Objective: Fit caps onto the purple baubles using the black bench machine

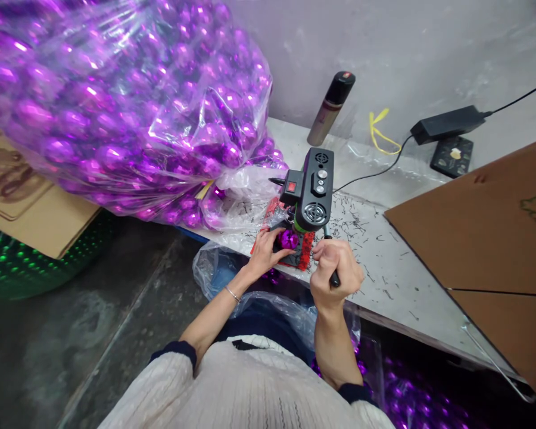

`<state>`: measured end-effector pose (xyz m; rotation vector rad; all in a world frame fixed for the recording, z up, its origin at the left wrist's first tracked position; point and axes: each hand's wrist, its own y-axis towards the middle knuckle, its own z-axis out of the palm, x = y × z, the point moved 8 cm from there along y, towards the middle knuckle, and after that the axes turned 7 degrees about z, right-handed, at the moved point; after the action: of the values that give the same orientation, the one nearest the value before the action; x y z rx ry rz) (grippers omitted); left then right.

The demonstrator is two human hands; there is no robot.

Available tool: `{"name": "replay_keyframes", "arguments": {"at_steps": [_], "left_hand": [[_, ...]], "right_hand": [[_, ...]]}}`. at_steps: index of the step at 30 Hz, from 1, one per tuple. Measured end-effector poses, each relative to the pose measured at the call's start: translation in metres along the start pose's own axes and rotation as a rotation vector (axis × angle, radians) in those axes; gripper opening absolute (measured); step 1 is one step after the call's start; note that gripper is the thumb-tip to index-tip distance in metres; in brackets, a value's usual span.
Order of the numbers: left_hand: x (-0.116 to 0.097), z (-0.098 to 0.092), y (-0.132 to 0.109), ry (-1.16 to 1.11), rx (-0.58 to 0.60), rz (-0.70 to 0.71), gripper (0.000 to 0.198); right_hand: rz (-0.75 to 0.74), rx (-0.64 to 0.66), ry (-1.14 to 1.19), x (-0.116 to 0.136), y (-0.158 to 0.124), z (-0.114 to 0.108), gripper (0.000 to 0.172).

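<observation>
A shiny purple bauble (289,239) sits on the dark base of a small black bench drill press (316,187), right below its head. Thumb and fingers of my left hand (268,250) are closed around the bauble's left side. My right hand (337,271) is wrapped around the black-gripped lever (335,278) on the machine's right side. Red material (307,253) covered in dark bits lies under the base. Where the machine meets the bauble is hidden by its head.
At the left bulges a big clear bag of purple baubles (161,107). A spray can (331,108), yellow tie (379,131) and power adapter (449,124) are at the back. Dark shavings litter the table (384,262). Cardboard (486,238) stands right; more baubles (415,393) lie below.
</observation>
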<state>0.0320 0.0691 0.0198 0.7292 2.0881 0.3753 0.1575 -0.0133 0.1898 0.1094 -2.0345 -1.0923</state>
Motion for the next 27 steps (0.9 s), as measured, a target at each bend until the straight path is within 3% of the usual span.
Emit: {"name": "replay_keyframes", "arguments": {"at_steps": [4, 9, 18, 27], "left_hand": [[0.006, 0.005, 0.003, -0.003, -0.042, -0.065, 0.058], [0.006, 0.009, 0.004, -0.021, -0.078, -0.036, 0.056], [0.006, 0.007, 0.002, -0.05, -0.079, -0.021, 0.057], [0.004, 0.004, 0.002, -0.073, -0.089, -0.005, 0.059]], "right_hand": [[-0.033, 0.015, -0.023, 0.003, 0.0, 0.0, 0.022], [-0.084, 0.021, -0.049, 0.004, -0.007, 0.001, 0.022], [-0.168, -0.046, -0.024, -0.022, -0.043, 0.014, 0.023], [-0.15, -0.108, -0.015, -0.03, -0.051, 0.016, 0.024]]}}
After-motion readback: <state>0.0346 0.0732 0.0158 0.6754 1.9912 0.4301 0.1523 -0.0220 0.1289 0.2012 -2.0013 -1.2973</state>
